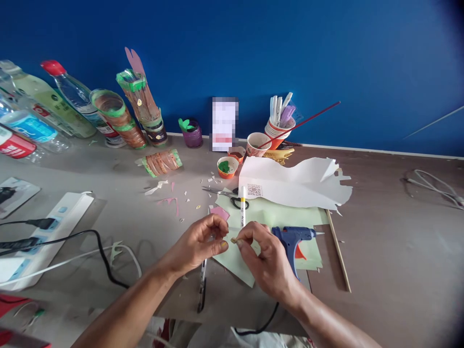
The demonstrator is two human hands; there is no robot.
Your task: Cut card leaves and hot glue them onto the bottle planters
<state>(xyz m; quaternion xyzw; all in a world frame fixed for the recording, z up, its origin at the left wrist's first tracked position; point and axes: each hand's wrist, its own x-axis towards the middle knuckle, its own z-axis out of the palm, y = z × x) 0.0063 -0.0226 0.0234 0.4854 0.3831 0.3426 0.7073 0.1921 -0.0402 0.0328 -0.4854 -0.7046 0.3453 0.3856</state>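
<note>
Between the thumb and forefinger of my right hand [266,258] is a small yellowish piece [234,239], too small to name. Just to its left, my left hand [199,244] has curled fingers with the thumb apart, and nothing shows held in it. A yellow mark is on that thumb. Under and behind the hands lie a white marker [242,208], light green paper [237,270], a pink paper scrap [220,212] and scissors [232,194]. Beside my right hand rests a blue glue gun [295,237]. A pen [202,287] lies below my left hand.
White paper [290,181] and a thin stick [339,251] lie right. Behind stand paint cups [227,167], a pen cup [279,128], a phone [224,123] and painted bottle pieces [136,130]. Left are bottles [78,99] and a power strip [65,227] with cables.
</note>
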